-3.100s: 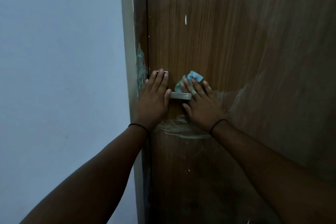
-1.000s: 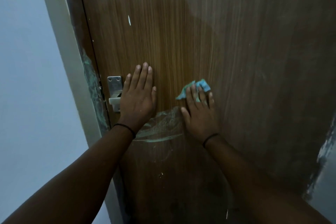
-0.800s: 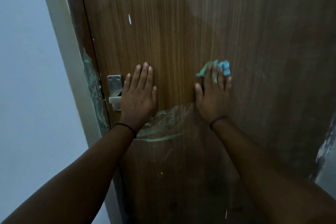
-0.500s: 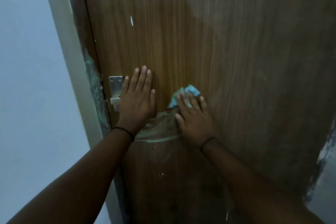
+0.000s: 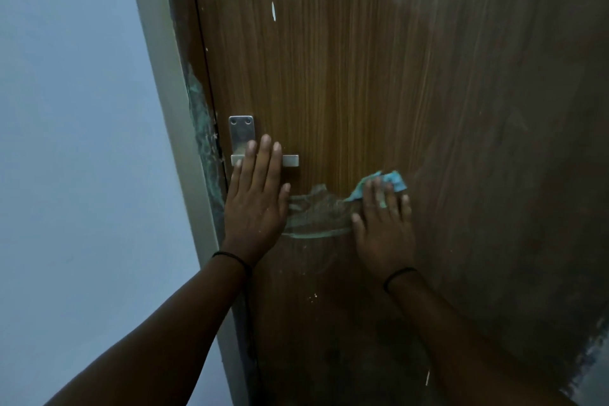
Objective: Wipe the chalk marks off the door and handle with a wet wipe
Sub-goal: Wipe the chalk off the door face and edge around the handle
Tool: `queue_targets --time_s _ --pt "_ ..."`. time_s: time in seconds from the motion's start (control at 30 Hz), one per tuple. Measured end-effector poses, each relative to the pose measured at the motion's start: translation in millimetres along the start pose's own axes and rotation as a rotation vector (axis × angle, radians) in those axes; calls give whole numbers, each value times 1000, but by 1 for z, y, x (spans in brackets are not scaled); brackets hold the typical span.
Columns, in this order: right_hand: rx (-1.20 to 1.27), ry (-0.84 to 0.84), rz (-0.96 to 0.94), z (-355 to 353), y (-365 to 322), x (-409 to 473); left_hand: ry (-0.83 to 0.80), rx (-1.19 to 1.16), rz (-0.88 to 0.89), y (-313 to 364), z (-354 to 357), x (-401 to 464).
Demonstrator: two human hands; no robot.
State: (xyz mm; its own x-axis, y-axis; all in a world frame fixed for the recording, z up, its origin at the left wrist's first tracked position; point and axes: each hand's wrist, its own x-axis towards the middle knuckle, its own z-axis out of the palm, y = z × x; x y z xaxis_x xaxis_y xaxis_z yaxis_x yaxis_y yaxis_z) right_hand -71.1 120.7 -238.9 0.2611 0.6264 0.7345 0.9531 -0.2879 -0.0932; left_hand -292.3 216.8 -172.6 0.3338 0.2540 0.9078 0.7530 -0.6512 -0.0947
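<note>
Blue-green and crumpled, the wipe [image 5: 382,186] is pressed flat against the door [image 5: 428,76] under the straight, close-set fingers [image 5: 379,198] of the right hand [image 5: 384,231], right of the handle [image 5: 263,160] and a little below it. Half a second ago the wipe was held lower and nearer the left hand; it has since been swept rightward along the upper end of the chalk smear [image 5: 316,214], and a second ago it was carried well up and right, so back-and-forth strokes are being made. The left hand [image 5: 255,204] has been shifted too: where it lay flat on bare wood beside the handle, its straight, nearly closed fingers now lie across the handle bar, palm against the door near the latch edge.

The pale smear between the two hands is little reduced, with a curved line at its lower rim. A white fleck [image 5: 273,11] higher up and small specks [image 5: 311,297] lower down are left as well. The door is judged only partly cleaned, and whether the handle is clean cannot be told.
</note>
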Motion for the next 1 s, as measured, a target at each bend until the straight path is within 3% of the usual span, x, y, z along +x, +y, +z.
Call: queue_targets --time_s 0.1,0.2,0.3,0.43,0.53,0.67,0.77,0.93,1.0 --pt "43 87 140 -10 -8 26 4 -4 1 -1 2 0" --pt "57 69 -38 -4 -43 34 2 -9 -11 1 5 1" --pt "8 -46 -152 17 -31 0 6 -25 -3 -2 6 0" --pt "-20 -16 73 14 30 -18 -1 -22 29 -5 4 0" --pt "36 81 175 -1 21 16 11 -47 -66 10 7 -1" --pt "14 -9 -70 11 -18 4 24 -58 -117 18 12 -2" --pt "-56 -112 -105 23 9 -30 14 -49 -72 9 8 -4" --pt "1 67 160 -2 32 10 -1 -35 -28 5 5 -7" --pt "30 113 127 -13 8 40 14 -54 -59 9 7 -6"
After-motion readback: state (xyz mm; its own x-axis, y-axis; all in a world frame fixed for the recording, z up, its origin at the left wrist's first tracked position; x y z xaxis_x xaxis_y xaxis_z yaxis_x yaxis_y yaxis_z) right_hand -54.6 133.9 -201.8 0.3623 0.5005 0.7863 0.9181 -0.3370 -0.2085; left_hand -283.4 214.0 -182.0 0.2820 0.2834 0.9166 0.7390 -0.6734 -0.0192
